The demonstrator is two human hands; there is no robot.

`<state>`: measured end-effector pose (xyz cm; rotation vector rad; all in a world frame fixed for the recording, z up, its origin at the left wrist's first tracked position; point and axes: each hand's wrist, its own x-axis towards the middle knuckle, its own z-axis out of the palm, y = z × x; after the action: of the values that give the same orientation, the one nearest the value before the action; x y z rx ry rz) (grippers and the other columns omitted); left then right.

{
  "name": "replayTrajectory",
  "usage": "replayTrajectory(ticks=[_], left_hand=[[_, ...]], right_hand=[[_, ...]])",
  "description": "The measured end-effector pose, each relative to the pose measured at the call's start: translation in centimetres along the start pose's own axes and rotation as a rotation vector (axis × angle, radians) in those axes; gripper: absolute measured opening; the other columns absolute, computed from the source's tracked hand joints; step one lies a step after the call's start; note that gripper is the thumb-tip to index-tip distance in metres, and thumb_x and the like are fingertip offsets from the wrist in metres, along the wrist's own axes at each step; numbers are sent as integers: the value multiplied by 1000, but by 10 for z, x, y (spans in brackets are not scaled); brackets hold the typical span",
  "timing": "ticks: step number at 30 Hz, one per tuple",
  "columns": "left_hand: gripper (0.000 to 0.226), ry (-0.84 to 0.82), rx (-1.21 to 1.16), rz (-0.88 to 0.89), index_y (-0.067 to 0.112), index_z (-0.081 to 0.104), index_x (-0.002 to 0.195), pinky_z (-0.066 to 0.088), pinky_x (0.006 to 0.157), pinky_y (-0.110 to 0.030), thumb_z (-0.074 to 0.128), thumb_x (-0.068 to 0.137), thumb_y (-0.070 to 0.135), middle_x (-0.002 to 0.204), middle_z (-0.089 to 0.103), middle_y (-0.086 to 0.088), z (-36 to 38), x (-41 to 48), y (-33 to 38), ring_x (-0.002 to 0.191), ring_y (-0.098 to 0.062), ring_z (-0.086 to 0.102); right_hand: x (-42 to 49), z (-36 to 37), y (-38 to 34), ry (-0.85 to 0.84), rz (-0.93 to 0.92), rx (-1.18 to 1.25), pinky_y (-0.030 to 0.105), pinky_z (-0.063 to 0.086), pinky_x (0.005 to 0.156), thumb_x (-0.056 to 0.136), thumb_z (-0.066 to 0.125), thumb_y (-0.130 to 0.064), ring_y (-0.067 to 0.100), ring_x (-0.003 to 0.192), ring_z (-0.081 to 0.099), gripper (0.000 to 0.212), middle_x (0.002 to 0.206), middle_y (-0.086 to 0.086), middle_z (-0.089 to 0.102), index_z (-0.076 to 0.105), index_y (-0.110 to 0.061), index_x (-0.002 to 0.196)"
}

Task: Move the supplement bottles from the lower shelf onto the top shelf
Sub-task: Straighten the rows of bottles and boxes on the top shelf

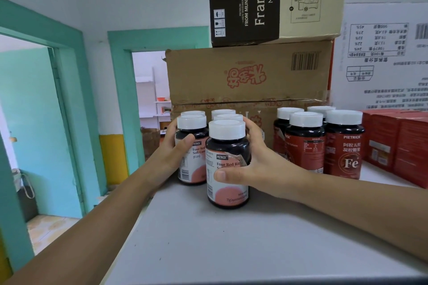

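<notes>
Several dark supplement bottles with white caps and pink labels (228,183) stand bunched together on the grey top shelf (231,238). My left hand (172,152) wraps round the left bottle of the bunch (192,146), thumb across its front. My right hand (257,164) curls round the right side of the bunch, thumb pressed on the front bottle's label and fingers reaching behind the caps. To the right, several similar bottles with red labels (342,152) stand apart from my hands.
Stacked cardboard boxes (243,76) rise right behind the bottles. Red cartons (398,143) sit at the far right, with a white printed box (384,58) above them. The shelf's left edge drops off toward teal door frames (120,99).
</notes>
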<state>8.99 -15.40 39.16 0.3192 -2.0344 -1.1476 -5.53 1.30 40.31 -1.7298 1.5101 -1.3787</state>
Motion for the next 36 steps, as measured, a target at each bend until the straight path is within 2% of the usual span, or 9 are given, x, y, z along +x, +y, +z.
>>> replayTrajectory(ticks=[5,8,10,14,16,18,21,29,36], left_hand=[[105,-2,29,-5,48,28,136,50,73,-7,53,46,95,101,64,38,0,1,0,95,14,62],[77,20,22,-49,58,32,132,47,102,-36,43,62,89,118,63,27,-2,3,-10,110,2,61],[73,20,49,-54,63,33,129,40,108,-45,39,63,93,127,59,22,-2,4,-11,124,-8,53],[81,25,43,-38,51,31,138,44,93,-27,39,65,85,116,60,32,-1,3,-9,106,11,59],[82,26,46,-42,51,31,139,43,99,-32,38,66,86,124,59,27,-1,4,-9,116,3,56],[77,26,45,-41,54,34,135,44,99,-31,39,66,88,126,59,24,-1,4,-11,121,-3,54],[82,27,22,-32,51,35,134,46,85,-20,43,62,88,118,61,29,0,3,-8,106,8,61],[82,39,12,-39,44,34,137,47,82,-17,41,64,80,122,60,23,1,3,-6,106,6,61],[88,12,9,-24,46,30,142,46,96,-26,44,65,86,131,57,18,0,4,-9,112,5,59]], right_hand=[[-1,0,-2,4,3,-24,-5,38,71,68,78,-26,-38,89,42,113,114,-42,34,-4,-36,146],[-1,0,-2,7,16,-24,-5,38,70,74,77,-19,-38,87,43,108,113,-41,35,-3,-35,146],[-1,-1,-1,10,23,-30,-5,38,70,76,76,-17,-37,87,44,106,113,-41,35,-2,-35,146],[-1,-3,0,9,31,-43,-4,39,73,79,74,-14,-34,93,46,104,115,-43,39,-2,-36,147],[-2,-4,0,10,40,-56,-4,39,73,81,72,-11,-34,93,46,102,104,-53,40,-1,-36,147],[-3,-5,1,10,40,-63,-3,40,73,82,71,-10,-30,95,49,100,110,-47,43,0,-36,148],[-4,-7,2,3,38,-66,-2,41,74,83,70,-10,-24,103,50,100,121,-35,42,-1,-37,149],[-6,-8,-1,-8,40,-78,-4,39,71,85,67,-6,-32,90,48,97,114,-38,38,0,-35,148],[-6,-9,-2,-28,55,-41,-3,40,70,82,73,-12,-32,90,49,101,120,-32,41,-1,-34,149]])
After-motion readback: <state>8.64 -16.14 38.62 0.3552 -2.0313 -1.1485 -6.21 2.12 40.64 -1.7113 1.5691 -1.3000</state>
